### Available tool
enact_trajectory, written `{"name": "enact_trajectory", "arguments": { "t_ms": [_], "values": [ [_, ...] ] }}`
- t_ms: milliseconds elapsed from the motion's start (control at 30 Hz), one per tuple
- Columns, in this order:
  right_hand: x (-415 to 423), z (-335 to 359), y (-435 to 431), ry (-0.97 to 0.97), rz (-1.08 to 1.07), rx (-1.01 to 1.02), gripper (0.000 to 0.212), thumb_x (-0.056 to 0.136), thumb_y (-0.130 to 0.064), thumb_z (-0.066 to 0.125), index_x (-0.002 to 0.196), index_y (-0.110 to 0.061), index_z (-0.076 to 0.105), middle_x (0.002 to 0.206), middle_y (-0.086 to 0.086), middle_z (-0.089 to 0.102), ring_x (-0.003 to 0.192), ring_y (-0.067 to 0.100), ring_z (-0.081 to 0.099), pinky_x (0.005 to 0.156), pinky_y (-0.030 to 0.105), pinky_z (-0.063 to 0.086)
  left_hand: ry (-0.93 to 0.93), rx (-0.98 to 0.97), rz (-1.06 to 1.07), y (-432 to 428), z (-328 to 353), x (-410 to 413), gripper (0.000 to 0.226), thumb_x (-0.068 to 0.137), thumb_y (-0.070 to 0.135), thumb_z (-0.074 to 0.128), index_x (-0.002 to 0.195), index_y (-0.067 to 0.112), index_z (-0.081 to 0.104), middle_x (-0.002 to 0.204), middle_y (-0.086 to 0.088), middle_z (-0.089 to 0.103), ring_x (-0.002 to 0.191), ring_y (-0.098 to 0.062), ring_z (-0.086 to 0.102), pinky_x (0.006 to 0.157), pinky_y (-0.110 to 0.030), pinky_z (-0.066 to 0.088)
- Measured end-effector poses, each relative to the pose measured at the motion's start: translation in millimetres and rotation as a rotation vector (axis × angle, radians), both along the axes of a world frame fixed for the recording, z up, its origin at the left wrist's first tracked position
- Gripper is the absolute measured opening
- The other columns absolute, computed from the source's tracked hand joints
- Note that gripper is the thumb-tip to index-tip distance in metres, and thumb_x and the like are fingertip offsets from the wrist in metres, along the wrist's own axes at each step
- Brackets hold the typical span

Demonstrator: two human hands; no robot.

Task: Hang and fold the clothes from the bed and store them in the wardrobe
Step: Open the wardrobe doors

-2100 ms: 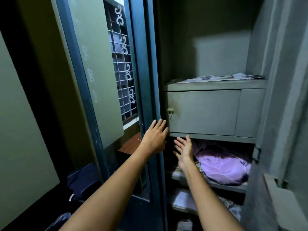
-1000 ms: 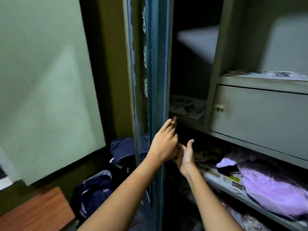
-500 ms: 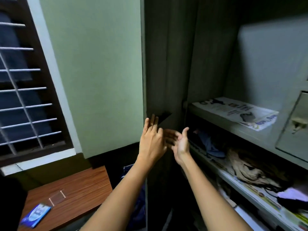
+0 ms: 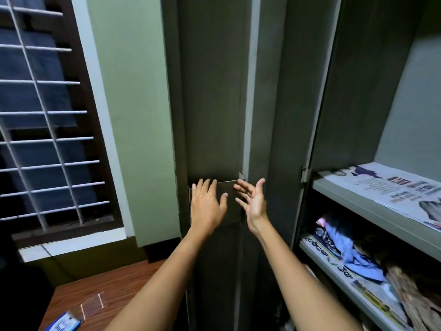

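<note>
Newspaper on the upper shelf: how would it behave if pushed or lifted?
The newspaper lies thin and flat on the shelf, so probably light and floppy, drooping if lifted. Nothing visible weighs it down, so a push would likely slide or crumple it.

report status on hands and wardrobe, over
Left hand open, flat against wardrobe door. Right hand open beside it, holding nothing. Crumpled clothes on lower shelf, newspaper above. Nothing blocking the hands.
</note>
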State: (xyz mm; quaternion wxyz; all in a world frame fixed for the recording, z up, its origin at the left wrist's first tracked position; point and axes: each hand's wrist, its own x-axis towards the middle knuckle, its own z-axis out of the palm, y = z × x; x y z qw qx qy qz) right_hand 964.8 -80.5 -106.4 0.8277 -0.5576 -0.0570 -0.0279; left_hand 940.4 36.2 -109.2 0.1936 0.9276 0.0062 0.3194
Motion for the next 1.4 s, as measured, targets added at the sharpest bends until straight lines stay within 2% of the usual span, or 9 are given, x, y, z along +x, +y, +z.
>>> {"name": "enact_trajectory", "arguments": {
  "t_ms": [133,300,367,467,600,800,1000,1200,1400],
  "values": [
    [26.3,-5.5,10.8,-0.018,0.019,-0.007,0.068,0.100,-0.048,0.009,0.130,-0.005,0.052,0.131,0.015,0.054,0.124,0.021,0.048,0.103,0.035,0.037,-0.001,-0.336,-0.097,1.6,-2.6,24.8,0.052,0.099,0.030,0.042,0.145,0.008,0.030,0.156,-0.006,0.019,0.146,-0.018,0.003,0.115,-0.029,-0.002],
    [56.6,-14.9,16.1,-0.035,0.082,-0.026,0.063,0.102,-0.042,0.010,0.132,-0.003,0.050,0.134,0.016,0.053,0.128,0.021,0.046,0.107,0.031,0.033,0.054,-0.716,-0.120,-17.4,-12.6,42.0,0.057,0.101,0.034,0.034,0.149,0.014,0.013,0.158,0.000,0.001,0.145,-0.014,0.001,0.115,-0.030,-0.002],
    [63.0,-19.6,16.4,-0.043,0.125,-0.042,0.062,0.102,-0.041,0.011,0.134,-0.004,0.047,0.138,0.012,0.050,0.131,0.018,0.042,0.110,0.030,0.028,0.091,-0.832,-0.116,-22.1,-12.7,49.4,0.055,0.102,0.034,0.029,0.150,0.015,0.011,0.157,0.000,0.004,0.145,-0.013,0.006,0.114,-0.028,0.004],
    [69.9,-24.4,14.5,-0.071,0.183,-0.071,0.060,0.102,-0.041,0.011,0.135,-0.005,0.047,0.141,0.007,0.047,0.135,0.015,0.038,0.114,0.030,0.023,0.061,-1.045,-0.133,-24.8,-14.2,61.9,0.052,0.102,0.037,0.028,0.148,0.015,0.018,0.155,0.003,0.017,0.142,-0.012,0.018,0.116,-0.028,0.008],
    [76.0,-25.7,7.6,-0.082,0.268,-0.100,0.060,0.101,-0.041,0.010,0.138,-0.009,0.045,0.144,0.003,0.045,0.136,0.011,0.034,0.111,0.024,0.020,-0.017,-1.294,-0.117,-30.2,-19.4,72.7,0.058,0.097,0.048,0.034,0.145,0.015,0.030,0.153,0.002,0.026,0.142,-0.013,0.020,0.119,-0.036,0.011],
    [73.7,-28.5,-1.5,-0.093,0.396,-0.093,0.057,0.102,-0.040,0.010,0.140,-0.011,0.041,0.147,0.000,0.040,0.126,-0.002,0.032,0.105,0.016,0.018,-0.055,-1.312,-0.110,-39.7,-19.9,71.7,0.053,0.100,0.040,0.027,0.146,0.013,0.026,0.154,0.002,0.022,0.143,-0.012,0.018,0.118,-0.031,0.010],
    [68.1,-29.5,-3.6,-0.090,0.437,-0.086,0.055,0.102,-0.039,0.012,0.141,-0.011,0.040,0.149,-0.001,0.037,0.131,0.000,0.031,0.106,0.016,0.017,-0.102,-1.352,-0.112,-47.5,-15.2,62.9,0.051,0.101,0.034,0.027,0.145,0.008,0.027,0.153,-0.002,0.025,0.142,-0.012,0.021,0.112,-0.023,0.015],
    [55.9,-30.5,-5.6,-0.084,0.456,-0.096,0.055,0.101,-0.042,0.013,0.142,-0.016,0.039,0.155,0.000,0.026,0.144,0.010,0.017,0.120,0.033,0.007,-0.165,-1.387,-0.111,-48.7,-9.1,54.4,0.049,0.103,0.027,0.022,0.146,0.006,0.019,0.154,-0.005,0.022,0.143,-0.016,0.020,0.115,-0.026,0.013],
    [43.6,-29.7,-5.1,-0.059,0.497,-0.100,0.056,0.101,-0.042,0.011,0.142,-0.017,0.040,0.153,0.001,0.030,0.143,0.013,0.020,0.119,0.037,0.009,-0.130,-1.292,-0.069,-47.0,-9.8,45.1,0.050,0.102,0.032,0.021,0.147,0.009,0.022,0.154,-0.004,0.023,0.142,-0.016,0.022,0.115,-0.028,0.013]
  ]
}}
